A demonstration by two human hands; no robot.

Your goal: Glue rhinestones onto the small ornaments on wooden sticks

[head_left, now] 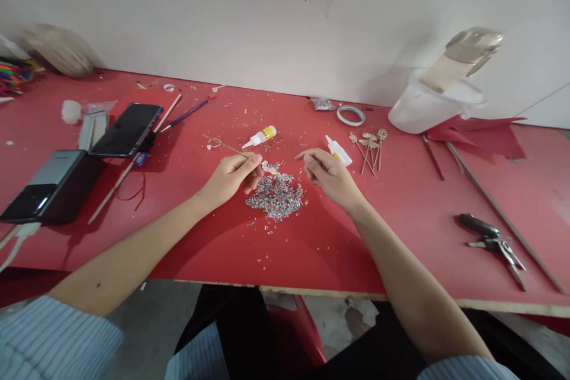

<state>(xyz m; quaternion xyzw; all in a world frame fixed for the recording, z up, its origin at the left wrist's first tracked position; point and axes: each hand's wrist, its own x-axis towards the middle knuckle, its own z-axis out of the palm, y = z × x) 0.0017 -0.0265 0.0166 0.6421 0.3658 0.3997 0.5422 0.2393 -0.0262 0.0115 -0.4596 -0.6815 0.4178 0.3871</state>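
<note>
My left hand [234, 175] pinches a thin wooden stick [234, 149] that points up and to the left, its tip near a small wire ring [214, 143]. My right hand [330, 177] has its fingers closed on something small and thin; I cannot tell what it is. Between both hands lies a heap of mixed glitter sequins [276, 196] on the red table [312, 237]. A small glue bottle with a yellow label [260, 136] lies just beyond the left hand. A second glue bottle [338, 151] lies beside the right hand.
Finished decorated sticks [370, 145] and a tape ring [350, 114] lie right of centre. A white bucket [423, 108], red paper [485, 133], long rods [499, 214] and pliers [492, 240] fill the right. A phone [127, 129], a black box [48, 187] and pencils [184, 114] sit left.
</note>
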